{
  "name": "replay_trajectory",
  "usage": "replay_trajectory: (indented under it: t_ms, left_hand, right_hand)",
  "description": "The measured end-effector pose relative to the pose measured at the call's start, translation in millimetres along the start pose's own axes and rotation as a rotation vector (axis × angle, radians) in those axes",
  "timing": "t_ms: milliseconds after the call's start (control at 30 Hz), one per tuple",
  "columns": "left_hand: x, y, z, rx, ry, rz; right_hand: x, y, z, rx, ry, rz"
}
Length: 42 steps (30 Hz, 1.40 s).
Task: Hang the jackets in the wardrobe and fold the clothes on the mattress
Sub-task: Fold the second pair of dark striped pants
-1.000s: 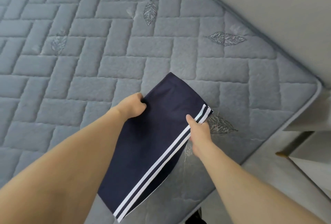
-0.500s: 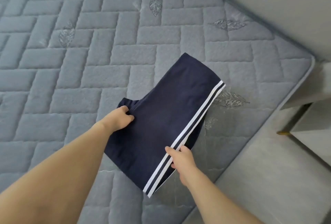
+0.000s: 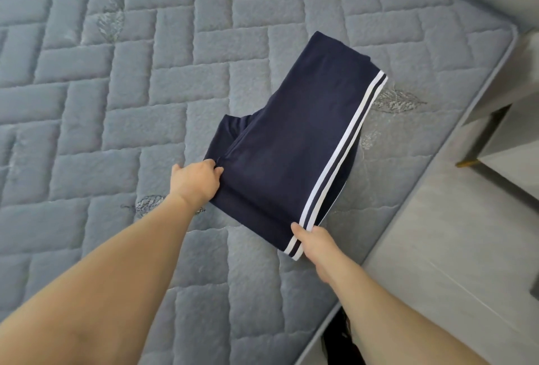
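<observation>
Folded navy fabric shorts with two white side stripes (image 3: 291,142) are lying on the grey-blue quilted mattress with a brick pattern and stitched leaf motifs (image 3: 116,102), near its right edge, not far from the far-right corner. Striped side is facing the right edge; far end is pointing toward the far edge at a slant.

Left hand (image 3: 197,182) is gripping the left side of the shorts near the crotch fold, fingers curled onto the fabric, thumb out on the mattress side. Right hand (image 3: 316,243) is pinching the near striped corner: thumb on top of the navy cloth beside the stripes, other fingers curling under the hem. That near corner is looking slightly lifted off the mattress; cannot tell for sure how much of the garment is lying flat.

A small flap of the same navy fabric is sticking out at the left, just beyond the left hand's fingers.

Off the right edge of the mattress: pale grey floor (image 3: 437,248) and a light grey cabinet with a dark leg and brass foot (image 3: 478,157) standing near the far-right corner. A dark object (image 3: 335,347) is sitting on the floor against the mattress's near-right side; too cut off to identify.
</observation>
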<state>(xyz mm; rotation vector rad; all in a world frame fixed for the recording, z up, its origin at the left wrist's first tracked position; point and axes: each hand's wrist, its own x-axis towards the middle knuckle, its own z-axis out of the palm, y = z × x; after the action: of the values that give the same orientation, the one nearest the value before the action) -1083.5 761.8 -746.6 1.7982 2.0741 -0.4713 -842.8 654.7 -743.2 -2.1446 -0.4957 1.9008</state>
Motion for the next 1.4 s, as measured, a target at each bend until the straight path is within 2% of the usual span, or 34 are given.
replay_trajectory:
  t_ms: [67, 100, 167, 200, 233, 267, 300, 367, 467, 600, 667, 733, 833, 900, 967, 1000, 1033, 1100, 1200, 1333, 1400]
  left_hand:
    - [-4.9, -2.4, 1.4, -0.009, 0.087, 0.045]
    - [-9.2, -5.5, 2.7, -0.005, 0.199, 0.102]
    - [-21.6, -13.2, 6.2, 0.098, 0.442, 0.348]
    - [-28.2, -17.7, 8.7, 0.147, 0.488, 0.526]
    - [-33.8, -23.0, 12.7, 0.206, 0.453, 0.711]
    - [-38.4, -27.1, 16.4, 0.271, 0.386, 0.843]
    - [-40.4, -30.5, 20.3, 0.339, 0.315, 0.897]
    - [-39.0, -34.6, 26.9, 0.441, 0.196, 0.800]
    - [-30.0, -24.5, 27.1, 0.475, 0.173, 0.620]
    - [-20.0, -4.0, 16.5, 0.483, 0.198, 0.613]
    - [-20.0, 5.3, 0.7, 0.466, 0.114, 0.577]
    - [-22.3, 18.0, -19.4, 0.463, -0.060, 0.518]
    - [-31.8, 40.7, -51.8, 0.454, -0.494, 0.377]
    - [-35.8, 52.6, -62.1, 0.568, -0.773, 0.313]
    - [-40.2, 61.1, -81.3, 0.642, -0.894, 0.250]
    - [-38.8, 63.4, -90.6, 0.566, -0.906, 0.210]
    - [-34.5, 65.0, -99.3, 0.452, -0.882, 0.178]
    - [-23.7, 68.6, -119.4, 0.244, -0.766, 0.164]
    - [0.3, 75.7, -140.3, -0.093, -0.447, 0.172]
    - [29.4, 87.4, -136.8, -0.686, 0.050, 0.126]
    - [35.2, 86.9, -116.2, -0.891, 0.122, 0.032]
  right_hand:
    - [-2.1, 3.3, 4.9, -0.009, 0.044, 0.021]
    - [-3.7, 5.5, 9.0, -0.044, 0.094, 0.008]
    - [-8.6, 14.9, 16.5, -0.262, 0.353, -0.163]
    - [-11.6, 20.3, 18.8, -0.447, 0.547, -0.348]
    - [-13.0, 26.1, 20.1, -0.648, 0.694, -0.562]
    - [-13.9, 30.2, 21.1, -0.827, 0.764, -0.753]
    - [-14.7, 33.0, 22.1, -0.975, 0.738, -0.874]
    - [-9.7, 38.4, 24.9, -1.211, 0.578, -0.918]
    - [1.2, 33.9, 27.7, -1.407, 0.457, -0.781]
    - [5.2, 6.7, 25.8, -1.550, 0.467, -0.808]
    - [-1.9, -11.8, 23.9, -1.559, 0.386, -0.768]
    - [-17.5, -37.1, 19.7, -1.505, 0.199, -0.603]
    - [-37.2, -75.9, 5.8, -1.494, -0.113, -0.234]
    - [-41.9, -83.3, -4.0, -1.484, -0.345, 0.026]
    - [-46.7, -83.4, -18.2, -1.243, -0.472, 0.260]
    - [-49.6, -83.3, -26.3, -1.136, -0.477, 0.313]
    - [-52.7, -87.0, -34.5, -1.080, -0.469, 0.324]
    - [-49.7, -102.4, -52.7, -1.017, -0.375, 0.212]
    - [-35.4, -140.5, -82.6, -0.820, -0.094, -0.077]
    - [-9.8, -169.2, -109.1, -0.452, 0.317, -0.448]
    - [-2.0, -159.2, -110.4, -0.301, 0.470, -0.477]
